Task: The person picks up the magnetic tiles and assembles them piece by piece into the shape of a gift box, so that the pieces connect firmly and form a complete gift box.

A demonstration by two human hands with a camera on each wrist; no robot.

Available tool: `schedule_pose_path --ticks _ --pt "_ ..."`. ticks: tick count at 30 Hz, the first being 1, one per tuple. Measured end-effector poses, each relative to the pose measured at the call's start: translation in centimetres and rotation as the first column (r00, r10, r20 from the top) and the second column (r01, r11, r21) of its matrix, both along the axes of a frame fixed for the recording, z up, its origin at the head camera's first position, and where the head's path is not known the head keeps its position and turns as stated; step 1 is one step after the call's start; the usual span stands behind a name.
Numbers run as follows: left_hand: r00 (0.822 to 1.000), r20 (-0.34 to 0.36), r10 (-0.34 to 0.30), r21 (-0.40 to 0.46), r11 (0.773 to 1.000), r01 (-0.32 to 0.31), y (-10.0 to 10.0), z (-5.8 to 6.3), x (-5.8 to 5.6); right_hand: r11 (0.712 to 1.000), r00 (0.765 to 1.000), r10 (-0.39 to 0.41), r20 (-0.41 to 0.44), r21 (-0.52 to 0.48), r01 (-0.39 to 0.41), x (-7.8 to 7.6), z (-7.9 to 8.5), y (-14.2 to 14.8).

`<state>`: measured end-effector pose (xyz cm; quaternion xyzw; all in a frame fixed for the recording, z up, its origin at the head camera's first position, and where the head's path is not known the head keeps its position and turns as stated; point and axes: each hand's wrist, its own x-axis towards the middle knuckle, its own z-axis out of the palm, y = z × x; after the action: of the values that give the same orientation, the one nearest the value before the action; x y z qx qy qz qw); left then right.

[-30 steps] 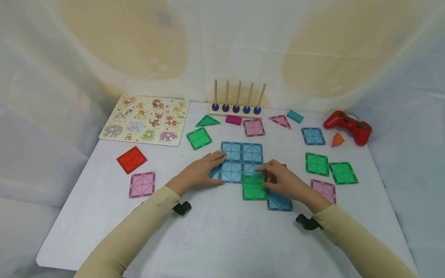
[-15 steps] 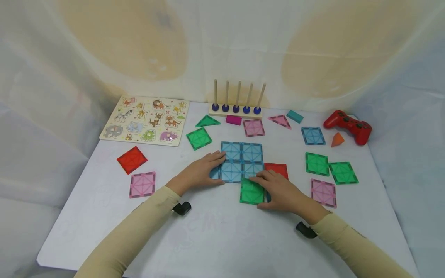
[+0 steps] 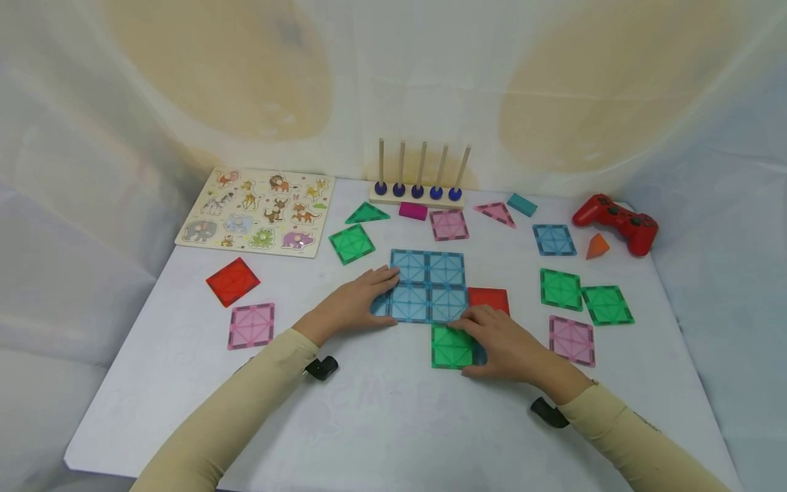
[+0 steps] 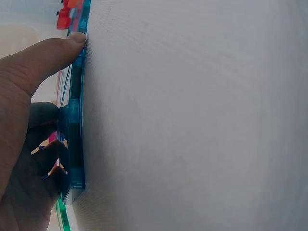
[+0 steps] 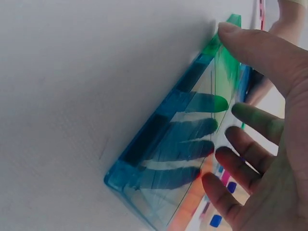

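In the head view, blue square magnetic tiles (image 3: 410,303) lie joined in a flat block. My left hand (image 3: 353,304) rests over a blue tile at the block's left end, its thumb on the near edge in the left wrist view. A green square tile (image 3: 451,347) lies flat against the block's near edge. My right hand (image 3: 504,342) spreads over the green tile's right side and mostly hides another blue tile (image 5: 159,139). In the right wrist view its thumb touches the green edge, while the loosely bent fingers mirror in the blue tile. A red tile (image 3: 490,299) adjoins the block's right side.
An animal puzzle board (image 3: 258,213) is at the back left, and a peg stand (image 3: 418,195) at the back centre. A red game controller (image 3: 616,224) lies at the back right. Loose tiles, including a pink one (image 3: 572,339) and a red one (image 3: 233,281), lie around.
My right hand has lowered the green tile from a pinch to flat on the table and slid it slightly right, under the block. The left hand has stayed in place.
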<state>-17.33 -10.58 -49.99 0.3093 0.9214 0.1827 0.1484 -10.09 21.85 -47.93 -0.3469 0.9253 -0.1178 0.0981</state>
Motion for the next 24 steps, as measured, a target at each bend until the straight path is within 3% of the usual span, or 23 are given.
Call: schedule_pose_path --ticks 11,15,19,24 --pt "1.000 -0.010 -0.010 -0.003 1.000 0.010 -0.1 -0.1 -0.2 0.999 1.000 0.015 -0.010 0.038 -0.014 -0.5 -0.2 0.3" --pt "1.000 -0.016 -0.010 -0.005 1.000 0.010 0.0 0.0 -0.5 1.000 0.999 -0.004 0.038 0.020 0.003 -1.5 0.4 0.4" --pt "1.000 -0.002 0.002 -0.002 1.000 -0.002 0.0 -0.1 -0.7 0.996 0.993 -0.074 0.096 -0.041 0.078 -3.9 1.4 0.8" --pt "1.000 0.011 0.000 0.008 1.000 0.000 0.0 0.0 -0.7 0.975 0.972 -0.199 0.122 -0.073 0.209 -8.6 2.6 1.3"
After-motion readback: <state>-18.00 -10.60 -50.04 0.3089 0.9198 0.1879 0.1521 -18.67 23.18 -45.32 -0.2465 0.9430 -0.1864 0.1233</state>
